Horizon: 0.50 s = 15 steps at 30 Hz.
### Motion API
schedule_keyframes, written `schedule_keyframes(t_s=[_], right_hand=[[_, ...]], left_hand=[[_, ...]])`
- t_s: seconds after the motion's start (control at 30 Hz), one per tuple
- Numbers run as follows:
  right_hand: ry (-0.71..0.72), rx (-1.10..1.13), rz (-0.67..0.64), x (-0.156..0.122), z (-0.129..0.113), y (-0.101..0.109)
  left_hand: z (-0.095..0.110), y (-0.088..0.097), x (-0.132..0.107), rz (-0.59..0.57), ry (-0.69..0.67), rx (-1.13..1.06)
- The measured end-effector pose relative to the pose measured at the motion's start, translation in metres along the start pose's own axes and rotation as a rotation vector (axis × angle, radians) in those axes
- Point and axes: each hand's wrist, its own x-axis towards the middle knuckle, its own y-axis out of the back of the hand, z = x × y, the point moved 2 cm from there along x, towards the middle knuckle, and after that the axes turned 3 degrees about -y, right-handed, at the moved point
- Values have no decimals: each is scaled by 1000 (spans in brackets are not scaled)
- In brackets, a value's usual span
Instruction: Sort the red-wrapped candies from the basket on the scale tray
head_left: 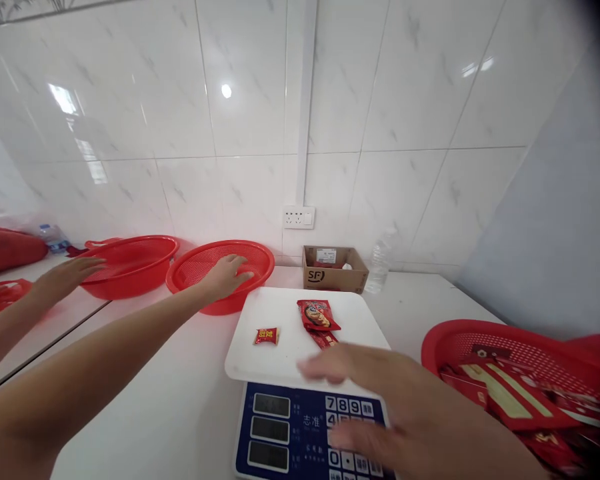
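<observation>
My left hand (225,276) reaches over the near side of a red perforated basket (190,265). Its thumb and fingers are apart, with nothing visible in them. My right hand (380,393), slightly blurred, hovers above the front of a digital scale (305,440), fingers spread and holding nothing visible. It covers part of the keypad. On the scale's white platform (290,367) lie a small red-and-yellow packet (267,335), a larger red food packet (320,315) and another red packet (325,339) partly beneath it.
At right, a red basket (433,343) holds several red packets. A cardboard box (335,278) and plastic bottle (379,263) stand by the wall. Another person's hand (70,273) is beside a second red basin (130,285) at left. A red bag (10,250) lies beyond.
</observation>
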Motion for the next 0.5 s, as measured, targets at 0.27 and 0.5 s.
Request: schedule_keyframes(t_s=[0.27, 0.5], right_hand=[[-340, -175, 115, 57, 26, 5], [-402, -232, 112, 64, 38, 3]], left_hand=[[55, -38, -58, -481, -255, -60], [59, -48, -42, -371, -41, -163]])
